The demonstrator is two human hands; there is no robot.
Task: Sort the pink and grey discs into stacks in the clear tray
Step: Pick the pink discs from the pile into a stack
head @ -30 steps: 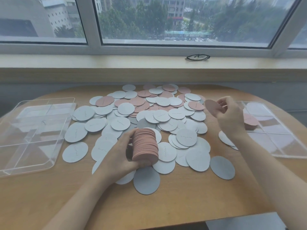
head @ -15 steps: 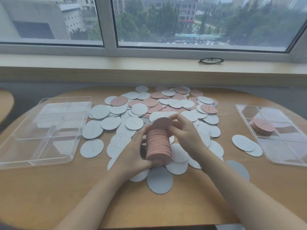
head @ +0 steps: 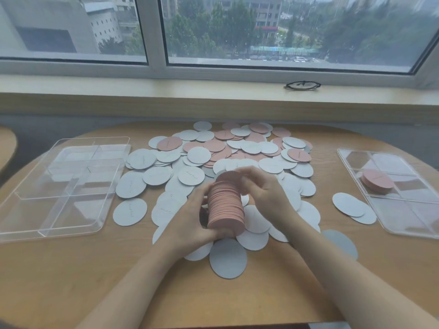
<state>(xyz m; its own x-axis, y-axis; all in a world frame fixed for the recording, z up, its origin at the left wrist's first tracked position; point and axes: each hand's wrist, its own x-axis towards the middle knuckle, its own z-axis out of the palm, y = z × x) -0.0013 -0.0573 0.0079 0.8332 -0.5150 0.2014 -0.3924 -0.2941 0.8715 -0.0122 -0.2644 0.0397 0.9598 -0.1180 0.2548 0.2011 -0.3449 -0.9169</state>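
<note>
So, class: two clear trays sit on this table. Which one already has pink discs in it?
The right-hand tray: a short pink stack sits in it; the left-hand tray holds no discs.

Your wooden table (head: 71, 281) carries 2 clear trays, the left tray (head: 59, 186) and the right tray (head: 408, 224), with a loose spread of grey discs (head: 228, 260) and pink discs (head: 215, 146) lying between them.

The left hand (head: 190, 220) curls its fingers around the side of the pink stack (head: 225, 207), forearm angled in from below. The right hand (head: 266, 193) pinches its top, fingers bent.
</note>
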